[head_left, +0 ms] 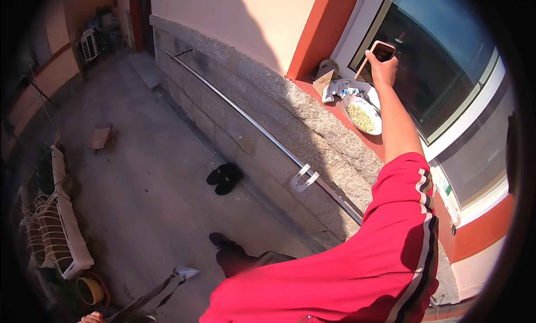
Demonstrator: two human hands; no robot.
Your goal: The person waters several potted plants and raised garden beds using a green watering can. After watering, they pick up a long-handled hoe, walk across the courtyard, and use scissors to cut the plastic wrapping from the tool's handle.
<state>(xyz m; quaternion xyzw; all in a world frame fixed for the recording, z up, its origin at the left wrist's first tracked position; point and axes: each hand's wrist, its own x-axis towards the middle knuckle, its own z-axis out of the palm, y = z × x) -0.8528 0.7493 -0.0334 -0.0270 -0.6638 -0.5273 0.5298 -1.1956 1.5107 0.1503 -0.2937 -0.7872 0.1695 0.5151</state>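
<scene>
My right hand reaches out at the window and is shut on a smartphone with a pale pink edge. Below it, on the red window sill, an oval white dish holds small pale yellow kernels or beans. Crumpled white and blue wrapping and a tan angular piece lie beside the dish. Only a few fingers of my left hand show at the bottom edge. Near them a long dark folded thing with loose straps and a silvery tip slants over the ground; whether I hold it is hidden.
A metal rail with a white bracket runs along the stone wall. Black shoes lie on the concrete. At left are a low stool, a long white planter with curved canes, and a yellow pot.
</scene>
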